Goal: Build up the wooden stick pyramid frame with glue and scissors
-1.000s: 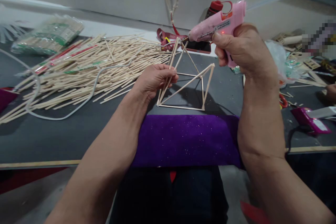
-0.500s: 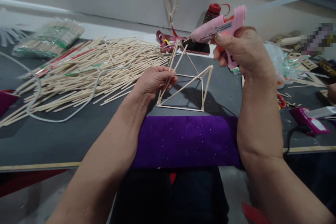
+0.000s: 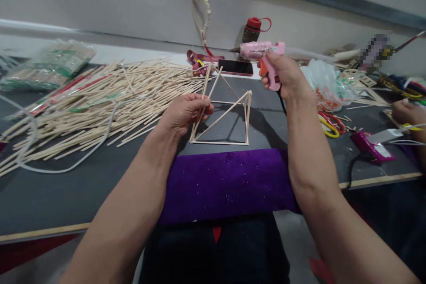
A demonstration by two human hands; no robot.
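One stick frame, partly behind left fingers

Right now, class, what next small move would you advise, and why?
Probably ease the slim pale wooden stick in the left hand toward the peak of the angular wooden frame: their tips appear apart, and the right hand holds the pink plastic glue gun clear.

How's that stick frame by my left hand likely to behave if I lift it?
The stick frame is probably light for its size: thin sticks around open space. It may feel fairly stiff, since straight sticks meet in triangles. Its slim corner joints look fragile, so rough pushing might break one.
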